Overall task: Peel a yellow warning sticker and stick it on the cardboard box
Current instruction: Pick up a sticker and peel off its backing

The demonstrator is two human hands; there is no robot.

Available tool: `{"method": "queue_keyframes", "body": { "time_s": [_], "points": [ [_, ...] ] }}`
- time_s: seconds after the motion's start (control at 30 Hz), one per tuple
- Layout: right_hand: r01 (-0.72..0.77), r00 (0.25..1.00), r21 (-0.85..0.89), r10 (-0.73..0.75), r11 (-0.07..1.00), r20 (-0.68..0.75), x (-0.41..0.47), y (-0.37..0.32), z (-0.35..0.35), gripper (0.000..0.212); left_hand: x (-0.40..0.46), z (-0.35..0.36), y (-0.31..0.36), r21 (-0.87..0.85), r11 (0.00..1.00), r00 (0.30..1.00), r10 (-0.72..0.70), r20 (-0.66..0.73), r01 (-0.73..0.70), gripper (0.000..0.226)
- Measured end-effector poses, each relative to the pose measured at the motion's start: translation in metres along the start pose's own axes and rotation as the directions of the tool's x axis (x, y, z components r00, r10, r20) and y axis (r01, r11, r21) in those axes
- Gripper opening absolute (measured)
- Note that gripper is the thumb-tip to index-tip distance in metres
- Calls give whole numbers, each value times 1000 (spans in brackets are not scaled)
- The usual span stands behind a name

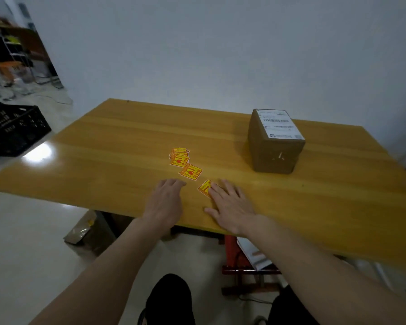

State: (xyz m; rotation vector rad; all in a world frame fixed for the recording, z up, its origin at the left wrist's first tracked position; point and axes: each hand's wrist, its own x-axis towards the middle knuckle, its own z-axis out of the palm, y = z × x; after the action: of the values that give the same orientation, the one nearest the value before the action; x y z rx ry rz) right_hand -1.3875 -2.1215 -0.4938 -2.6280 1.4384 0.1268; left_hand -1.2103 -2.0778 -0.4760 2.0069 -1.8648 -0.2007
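Note:
Several yellow warning stickers with red print lie on the wooden table point(103, 146): a small fanned stack point(179, 156), a single one point(191, 172) just in front of it, and another single sticker point(204, 187) nearest me. My right hand point(230, 204) lies flat with its fingers spread, and its fingertips rest on that nearest sticker's right part. My left hand point(165, 202) lies flat on the table to the sticker's left, empty, fingers pointing at the stack. The brown cardboard box point(273, 153) with a white shipping label on top stands at the back right.
A black plastic crate point(12, 130) stands on the floor to the left. Under the table are a taped cardboard carton point(85, 233), a red stool frame point(234, 256) and some papers. A white wall runs behind the table.

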Motion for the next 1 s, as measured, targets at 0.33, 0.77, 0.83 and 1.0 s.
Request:
{"method": "queue_keyframes", "body": {
  "time_s": [0.33,0.77,0.83,1.0],
  "points": [
    [-12,995,119,23,993,-92,-41,-13,16,84,-45,1,26,18,999,998,39,41,-40,52],
    [132,865,-33,-131,991,-484,-63,1,34,20,-43,29,58,-101,995,993,32,113,-20,66],
    [164,878,136,-82,977,-471,-70,3,25,8,-42,29,63,-211,977,991,36,130,-8,69],
    [-35,898,841,386,540,-211,-75,27,-18,15,-37,15,83,-756,614,958,0,288,227,38]
  ]
}}
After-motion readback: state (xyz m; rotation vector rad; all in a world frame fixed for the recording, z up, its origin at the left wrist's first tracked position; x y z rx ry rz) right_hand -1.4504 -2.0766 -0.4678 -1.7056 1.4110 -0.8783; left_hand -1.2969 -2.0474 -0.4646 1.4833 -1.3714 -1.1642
